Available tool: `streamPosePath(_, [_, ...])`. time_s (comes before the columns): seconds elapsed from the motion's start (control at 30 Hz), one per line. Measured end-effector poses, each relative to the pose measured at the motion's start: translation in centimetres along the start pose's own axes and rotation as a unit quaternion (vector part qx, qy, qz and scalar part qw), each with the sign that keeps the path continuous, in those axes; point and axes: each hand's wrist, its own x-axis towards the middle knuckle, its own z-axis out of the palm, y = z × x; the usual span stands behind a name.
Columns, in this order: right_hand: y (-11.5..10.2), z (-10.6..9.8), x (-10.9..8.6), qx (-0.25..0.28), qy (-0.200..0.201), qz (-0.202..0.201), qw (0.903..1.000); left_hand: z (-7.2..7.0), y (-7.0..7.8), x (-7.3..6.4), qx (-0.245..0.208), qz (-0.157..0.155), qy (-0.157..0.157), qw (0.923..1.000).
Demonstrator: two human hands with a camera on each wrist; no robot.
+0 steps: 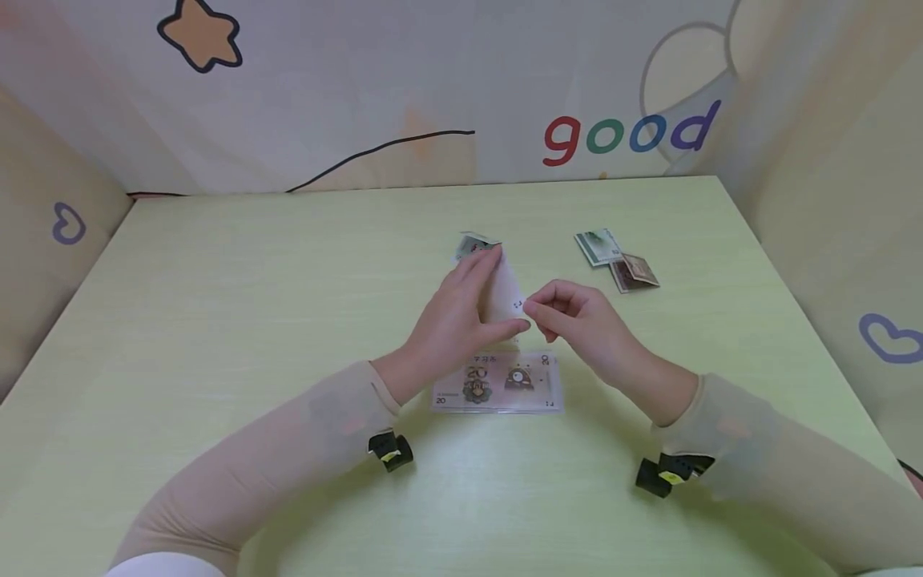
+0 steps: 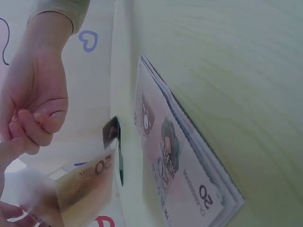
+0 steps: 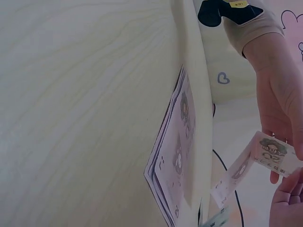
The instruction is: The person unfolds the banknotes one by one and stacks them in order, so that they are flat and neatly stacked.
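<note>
A pale pink-brown 20 banknote (image 1: 505, 288) stands bent above the table, also seen as a creased banknote (image 3: 272, 153) in the right wrist view. My left hand (image 1: 461, 308) holds it from the left, fingers along its far side and thumb toward the near end. At its right corner, the curled thumb and fingers of my right hand (image 1: 584, 324) pinch the edge; the exact contact is partly hidden. Below both hands lies a flat stack of 20 banknotes (image 1: 497, 393), whose layered edges show in the left wrist view. Just beyond my left fingertips is a greenish folded banknote (image 1: 476, 242), partly covered.
Toward the back right lie a green folded banknote (image 1: 598, 247) and a brown folded banknote (image 1: 636, 274), touching each other. The pale green table (image 1: 252, 280) meets a printed cloth backdrop (image 1: 360, 88) at the back and sides.
</note>
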Motion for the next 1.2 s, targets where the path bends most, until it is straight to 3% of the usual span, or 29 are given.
streamPosePath(0.13, [-0.2, 0.0, 0.0, -0.018, -0.013, 0.005, 0.9997, -0.2, 0.0, 0.1, -0.013, 0.007, 0.000, 0.9999])
streamPosePath(0.27, [-0.3, -0.3, 0.1, -0.088, -0.026, -0.033, 0.9952, -0.5, -0.4, 0.0, -0.048, 0.017, 0.005, 0.9987])
streamPosePath(0.4, [0.2, -0.5, 0.3, -0.191, -0.057, -0.077, 0.9768, -0.6, -0.9, -0.2, -0.089, 0.019, 0.004, 0.9959])
streamPosePath(0.57, [0.8, -0.3, 0.4, -0.271, -0.104, -0.074, 0.9541, -0.6, -1.1, -0.6, -0.136, 0.025, -0.001, 0.9904])
streamPosePath(0.7, [0.9, -0.1, 0.5, -0.290, -0.118, -0.071, 0.9471, -0.6, -1.0, -0.8, -0.180, 0.044, -0.007, 0.9827])
streamPosePath(0.93, [1.3, -0.3, 0.6, -0.291, -0.133, -0.074, 0.9444, -0.8, -1.2, -1.3, -0.254, 0.052, -0.024, 0.9654])
streamPosePath(1.03, [1.5, -0.5, 0.6, -0.297, -0.131, -0.067, 0.9434, -1.1, -1.5, -1.5, -0.245, 0.050, -0.023, 0.9679])
streamPosePath(1.2, [1.5, -0.8, 0.5, -0.306, -0.114, -0.065, 0.9428, -1.7, -2.4, -1.9, -0.178, 0.047, -0.013, 0.9828])
